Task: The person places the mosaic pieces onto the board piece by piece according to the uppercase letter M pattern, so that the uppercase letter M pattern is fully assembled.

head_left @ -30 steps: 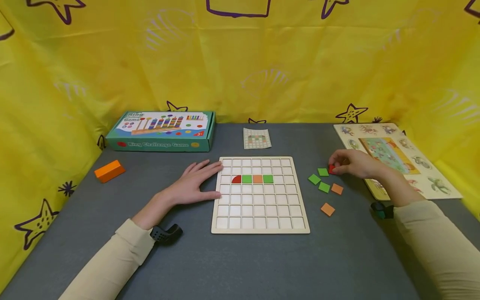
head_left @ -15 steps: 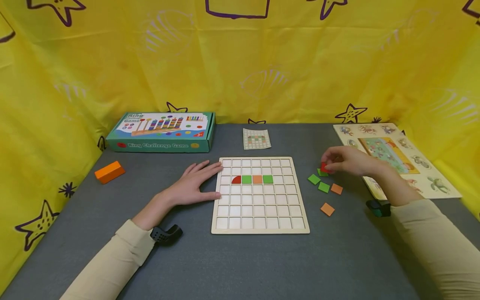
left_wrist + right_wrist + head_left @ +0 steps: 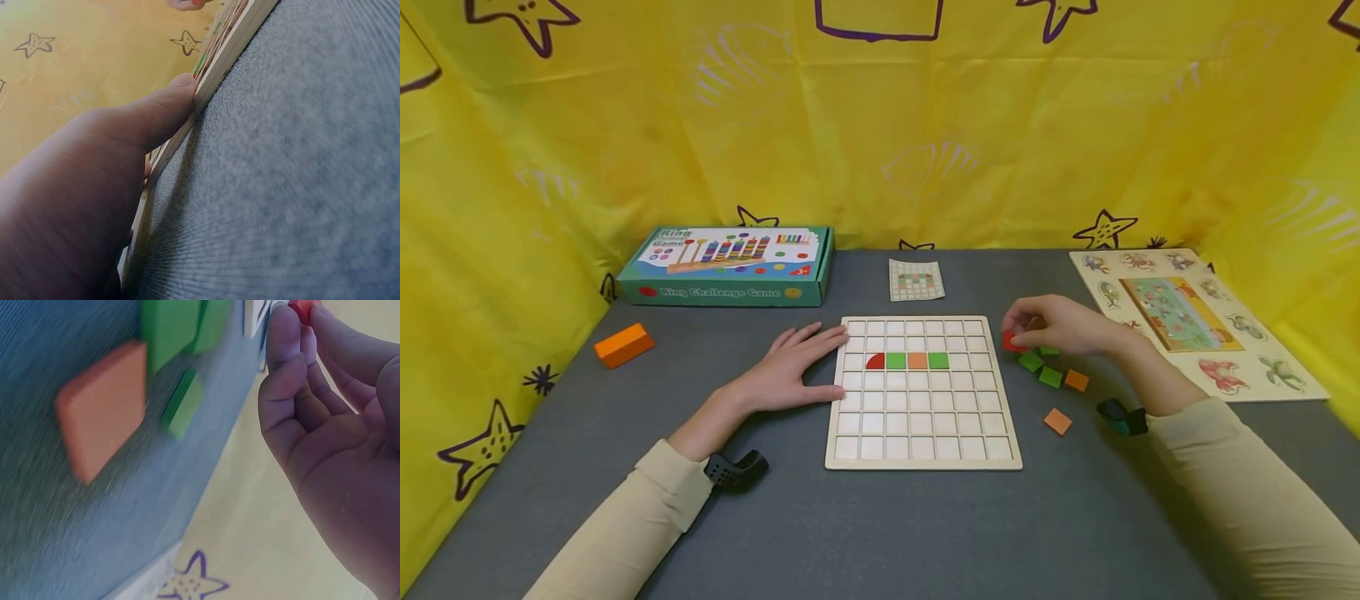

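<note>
My right hand (image 3: 1060, 325) pinches a red tile (image 3: 1012, 341) between thumb and fingertips, just off the right edge of the wooden grid board (image 3: 922, 459). In the right wrist view the red tile (image 3: 302, 309) shows small at the fingertips. My left hand (image 3: 786, 371) lies with fingers spread, thumb and fingertips at the board's left edge; in the left wrist view the thumb (image 3: 169, 103) touches that edge. One row of the board holds a red quarter-round tile (image 3: 876, 362), a green tile (image 3: 896, 361), an orange tile (image 3: 917, 361) and another green tile (image 3: 938, 361).
Right of the board lie loose green tiles (image 3: 1050, 377) and two orange tiles, one nearer me (image 3: 1057, 421). Behind the board is a small pattern card (image 3: 916, 293). A game box (image 3: 722, 293) and an orange block (image 3: 625, 345) stand left; a picture puzzle board (image 3: 1285, 387) lies right.
My right hand has lifted the red tile from beside the green tiles and carried it left, toward the board's edge. The left hand keeps its place.
</note>
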`<state>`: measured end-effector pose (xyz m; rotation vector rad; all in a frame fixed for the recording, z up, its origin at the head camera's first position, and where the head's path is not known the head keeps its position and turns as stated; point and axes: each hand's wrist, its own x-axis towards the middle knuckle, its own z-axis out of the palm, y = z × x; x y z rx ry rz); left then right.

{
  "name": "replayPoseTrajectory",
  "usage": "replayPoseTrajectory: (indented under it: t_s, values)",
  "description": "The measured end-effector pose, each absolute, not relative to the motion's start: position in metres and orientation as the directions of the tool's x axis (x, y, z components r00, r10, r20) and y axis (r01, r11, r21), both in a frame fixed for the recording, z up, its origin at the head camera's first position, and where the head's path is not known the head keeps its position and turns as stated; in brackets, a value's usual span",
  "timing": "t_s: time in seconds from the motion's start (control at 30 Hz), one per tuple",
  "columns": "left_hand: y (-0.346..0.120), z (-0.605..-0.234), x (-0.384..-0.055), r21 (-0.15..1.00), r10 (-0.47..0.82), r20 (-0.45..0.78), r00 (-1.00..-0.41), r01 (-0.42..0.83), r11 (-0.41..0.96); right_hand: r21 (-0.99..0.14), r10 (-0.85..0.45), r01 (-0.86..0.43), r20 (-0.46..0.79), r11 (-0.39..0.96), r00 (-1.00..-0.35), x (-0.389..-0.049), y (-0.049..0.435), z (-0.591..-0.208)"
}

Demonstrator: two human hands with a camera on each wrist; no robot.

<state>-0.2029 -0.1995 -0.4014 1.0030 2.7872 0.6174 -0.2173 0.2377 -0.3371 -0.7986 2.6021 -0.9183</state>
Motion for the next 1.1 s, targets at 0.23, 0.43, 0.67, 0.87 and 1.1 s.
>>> replayPoseTrajectory:
  t_s: [0.23, 0.43, 0.67, 0.87, 1.1]
  values:
    - [-0.200, -0.403, -0.203, 0.414, 0.633, 0.030, -0.774, 0.586, 0.697, -0.655, -0.613, -0.425, -0.074, 0.624, -0.786, -0.221, 0.214, -0.337]
    - [-0.200, -0.403, -0.204, 0.418, 0.633, 0.032, -0.773, 0.586, 0.694, -0.620, -0.624, -0.454, -0.075, 0.640, -0.778, -0.225, 0.200, -0.343]
    - [-0.200, -0.402, -0.204, 0.419, 0.626, 0.015, -0.779, 0.574, 0.704, -0.597, -0.621, -0.450, -0.104, 0.664, -0.777, -0.227, 0.186, -0.346]
    - [-0.201, -0.401, -0.203, 0.422, 0.628, 0.015, -0.778, 0.574, 0.702, -0.588, -0.622, -0.440, -0.143, 0.679, -0.770, -0.228, 0.173, -0.348]
    - [-0.200, -0.401, -0.203, 0.418, 0.629, 0.020, -0.777, 0.578, 0.701, -0.569, -0.625, -0.444, -0.163, 0.692, -0.764, -0.227, 0.166, -0.352]
